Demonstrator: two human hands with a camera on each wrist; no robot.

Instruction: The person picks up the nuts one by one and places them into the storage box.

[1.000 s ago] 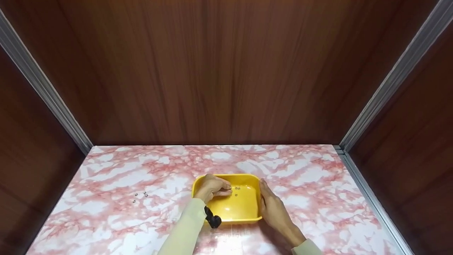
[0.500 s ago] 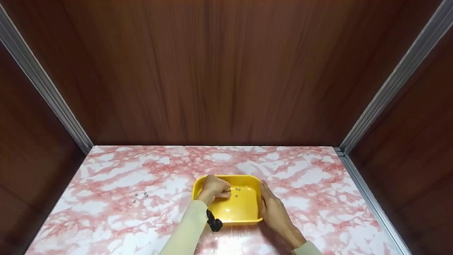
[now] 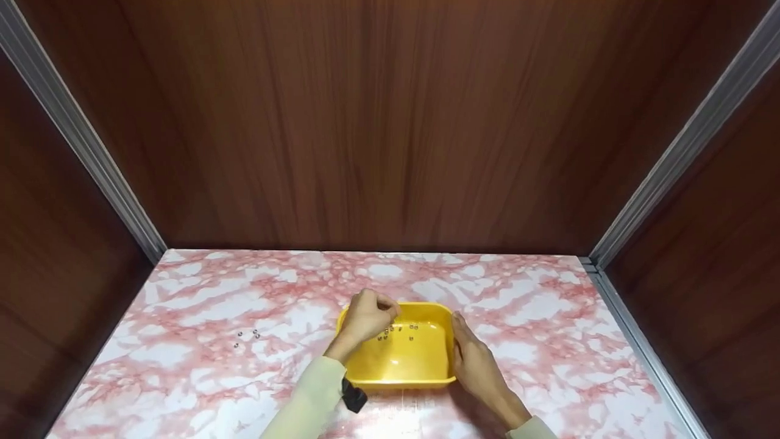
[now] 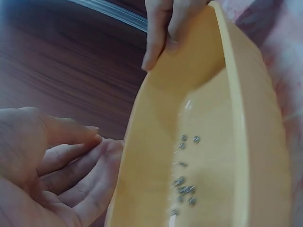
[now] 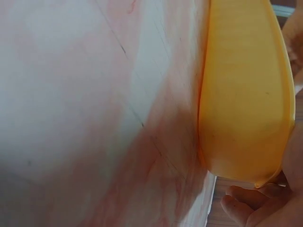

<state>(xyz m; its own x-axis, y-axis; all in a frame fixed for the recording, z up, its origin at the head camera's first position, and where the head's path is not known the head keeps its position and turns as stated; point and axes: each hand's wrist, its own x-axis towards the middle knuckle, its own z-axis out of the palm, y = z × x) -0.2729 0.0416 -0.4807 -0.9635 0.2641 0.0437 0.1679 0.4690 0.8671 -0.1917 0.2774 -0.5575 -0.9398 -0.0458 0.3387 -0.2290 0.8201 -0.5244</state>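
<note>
A yellow plastic tray [image 3: 402,363] stands on the table in front of me. My right hand [image 3: 481,366] grips its right wall, fingers along the outside and thumb at the rim. My left hand [image 3: 364,317] is over the far left rim, palm turned inward. In the left wrist view the left hand [image 4: 75,175] has thumb and fingertips close together beside the rim, with nothing visible between them. Several small silvery metal pieces, like tiny nuts [image 4: 191,201], lie on the tray floor towards its far side.
More of the small metal pieces [image 3: 256,336] lie on the pink-and-white marbled table [image 3: 183,378], left of the tray. A brown wood-grain panel [image 3: 378,134] rises behind the table, with side panels and grey metal rails [image 3: 91,146] at the corners.
My left hand has lifted from inside the tray up to its far left rim. More metal pieces now show on the tray floor where the hand was. The right hand keeps its grip.
</note>
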